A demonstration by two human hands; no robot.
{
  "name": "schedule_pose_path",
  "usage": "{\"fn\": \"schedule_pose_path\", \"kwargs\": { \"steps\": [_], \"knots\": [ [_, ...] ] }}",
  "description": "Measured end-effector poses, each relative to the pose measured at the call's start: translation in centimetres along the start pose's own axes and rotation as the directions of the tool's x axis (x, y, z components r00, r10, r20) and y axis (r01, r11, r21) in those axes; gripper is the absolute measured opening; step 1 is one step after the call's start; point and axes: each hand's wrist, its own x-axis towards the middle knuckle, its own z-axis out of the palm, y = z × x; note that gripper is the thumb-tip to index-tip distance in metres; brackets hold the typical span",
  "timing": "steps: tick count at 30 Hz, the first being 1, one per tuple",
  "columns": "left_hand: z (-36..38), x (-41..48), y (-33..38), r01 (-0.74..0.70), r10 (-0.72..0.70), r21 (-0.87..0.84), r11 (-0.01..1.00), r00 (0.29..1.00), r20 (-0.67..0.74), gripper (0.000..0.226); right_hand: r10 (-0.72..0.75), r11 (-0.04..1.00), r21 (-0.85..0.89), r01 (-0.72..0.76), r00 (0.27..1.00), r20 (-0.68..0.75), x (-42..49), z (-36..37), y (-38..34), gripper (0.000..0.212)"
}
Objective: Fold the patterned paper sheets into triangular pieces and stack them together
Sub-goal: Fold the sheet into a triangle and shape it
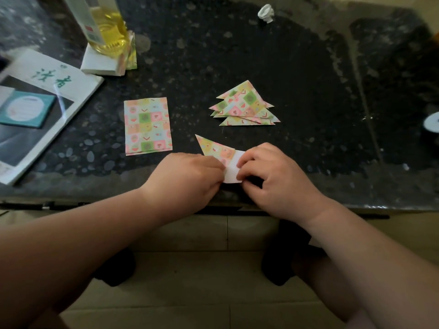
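Head view, looking down on a dark speckled table (308, 91). Close to its near edge lies a half-folded patterned sheet (215, 147), pinched from both sides. On its left part, the left hand (187, 176), fingers curled in, tips closed on the paper. On its right part, the right hand (278, 174), fingers bent, thumb and forefinger nipping the turned-up white underside. One printed corner pointing out from between the hands, away and to the left.

Just beyond, apart from the hands, a loose pile of folded triangles (244, 106), overlapping, points fanned out. Left of that, well apart, a small stack of flat sheets (147, 125), printed side up.

Farther left, a magazine (54, 91) with a teal card (26, 109) lying on it. Behind it, a bottle (107, 27) of yellow liquid standing on a white pad (99, 64). Far back, a crumpled white scrap (266, 13).
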Motion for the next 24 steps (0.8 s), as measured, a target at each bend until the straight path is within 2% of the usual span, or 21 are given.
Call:
{"fn": "schedule_pose_path", "kwargs": {
  "steps": [2, 5, 8, 11, 17, 24],
  "knots": [
    [0.3, -0.7, -0.2, -0.035, 0.035, 0.005, 0.999, 0.999, -0.015, 0.03, -0.028, 0.999, 0.026, 0.027, 0.999, 0.037, -0.2, 0.0, 0.2, 0.011],
    [0.2, -1.6, -0.6, -0.053, 0.055, -0.034, 0.998, 0.995, 0.081, 0.035, -0.016, 0.998, 0.069, 0.006, 0.99, 0.141, -0.3, -0.1, 0.3, 0.011],
    [-0.2, -2.5, -1.6, -0.074, 0.08, -0.037, 0.997, 0.975, 0.207, 0.044, 0.054, 0.989, 0.121, -0.082, 0.974, 0.219, -0.2, -0.4, 0.5, 0.006],
    [-0.4, -2.8, -2.2, -0.069, 0.082, -0.057, 0.996, 0.958, 0.273, 0.048, 0.14, 0.97, 0.154, -0.186, 0.953, 0.269, 0.3, -0.7, 0.3, 0.005],
    [-0.9, -3.1, -2.3, -0.087, 0.103, -0.068, 0.994, 0.947, 0.303, 0.047, 0.344, 0.909, 0.148, -0.389, 0.903, 0.258, 1.4, -0.1, -0.8, 0.009],
    [-1.1, -3.5, -2.6, -0.092, 0.112, -0.077, 0.993, 0.935, 0.337, 0.051, 0.464, 0.863, 0.102, -0.495, 0.856, 0.229, 2.0, 0.4, -1.9, 0.015]
  ]
}}
